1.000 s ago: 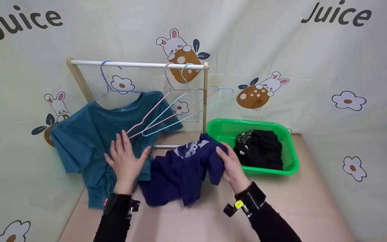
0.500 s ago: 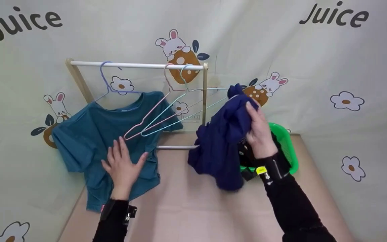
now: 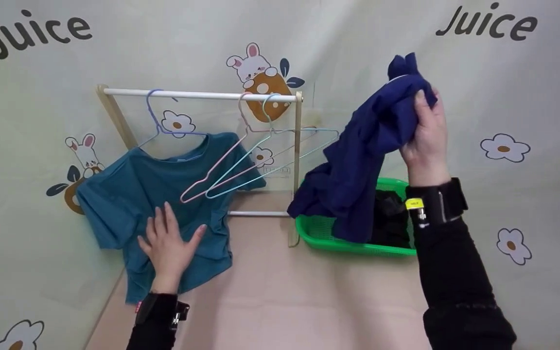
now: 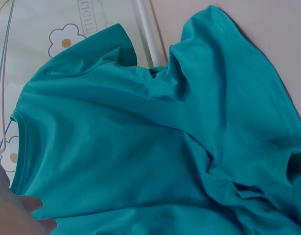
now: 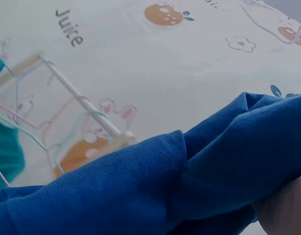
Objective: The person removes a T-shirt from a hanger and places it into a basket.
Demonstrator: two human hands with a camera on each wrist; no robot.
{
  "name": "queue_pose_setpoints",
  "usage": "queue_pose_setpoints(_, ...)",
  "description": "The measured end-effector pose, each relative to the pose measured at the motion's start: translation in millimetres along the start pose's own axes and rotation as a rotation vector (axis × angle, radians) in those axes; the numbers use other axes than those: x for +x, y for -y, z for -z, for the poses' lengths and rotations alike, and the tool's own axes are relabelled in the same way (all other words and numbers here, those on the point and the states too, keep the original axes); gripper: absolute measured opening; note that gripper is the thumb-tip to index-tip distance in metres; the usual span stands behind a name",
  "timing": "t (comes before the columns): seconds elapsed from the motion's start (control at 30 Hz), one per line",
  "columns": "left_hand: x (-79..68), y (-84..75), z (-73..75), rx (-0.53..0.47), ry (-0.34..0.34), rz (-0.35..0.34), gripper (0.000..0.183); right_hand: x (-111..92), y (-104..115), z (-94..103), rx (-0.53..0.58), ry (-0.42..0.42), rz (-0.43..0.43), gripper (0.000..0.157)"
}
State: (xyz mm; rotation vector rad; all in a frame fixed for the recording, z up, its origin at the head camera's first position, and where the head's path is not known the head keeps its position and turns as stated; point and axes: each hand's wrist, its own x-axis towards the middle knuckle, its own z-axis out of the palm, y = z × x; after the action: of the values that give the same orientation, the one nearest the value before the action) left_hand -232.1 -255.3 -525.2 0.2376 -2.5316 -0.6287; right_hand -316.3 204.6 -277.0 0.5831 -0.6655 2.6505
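A navy T-shirt (image 3: 353, 150) hangs bunched from my right hand (image 3: 428, 131), which pinches its upper part between thumb and fingers, raised over the green basket. In the right wrist view the navy cloth (image 5: 140, 181) fills the lower half. My left hand (image 3: 169, 248) spreads its straight fingers in front of the teal T-shirt (image 3: 163, 180), holding nothing. That shirt hangs on a purple hanger (image 3: 152, 114) at the rack's left side; the left wrist view shows its wrinkled front (image 4: 121, 147).
The rack's white rail (image 3: 202, 94) also carries a pink hanger (image 3: 221, 163) and a light-blue hanger (image 3: 241, 167) near its right post. Black clothing (image 3: 391, 218) lies in the green basket (image 3: 319, 233) to the right. Printed cloth walls stand behind and beside the pinkish table (image 3: 280, 301).
My right hand has lifted the navy shirt up and to the right, from beside the teal shirt to over the basket. My left hand has drifted slightly down and left.
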Motion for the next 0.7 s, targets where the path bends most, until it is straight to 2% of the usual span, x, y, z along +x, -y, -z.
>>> queue_pose_setpoints(0.1,2.0,2.2,3.9,0.004,-0.004,0.002,0.103,8.6,2.1,6.3,-0.094,-0.015,0.048,0.015)
queue_pose_setpoints(0.2,4.6,2.8,8.0,0.001,-0.01,0.0,0.103,11.8,-3.3,24.5,-0.236,-0.051,0.029,0.017)
queue_pose_setpoints(0.43,3.8,5.4,7.9,-0.001,-0.018,-0.018,0.102,2.6,-34.1,97.0,-0.638,-0.165,-0.065,0.016)
queue_pose_setpoints(0.57,0.6,9.1,5.6,0.011,-0.019,-0.017,0.103,-12.8,-50.3,138.5,-0.827,-0.133,-0.174,0.021)
queue_pose_setpoints(0.7,0.5,10.0,6.7,0.023,-0.024,-0.017,0.103,-37.5,-61.0,175.2,-1.096,-0.013,-0.352,0.031)
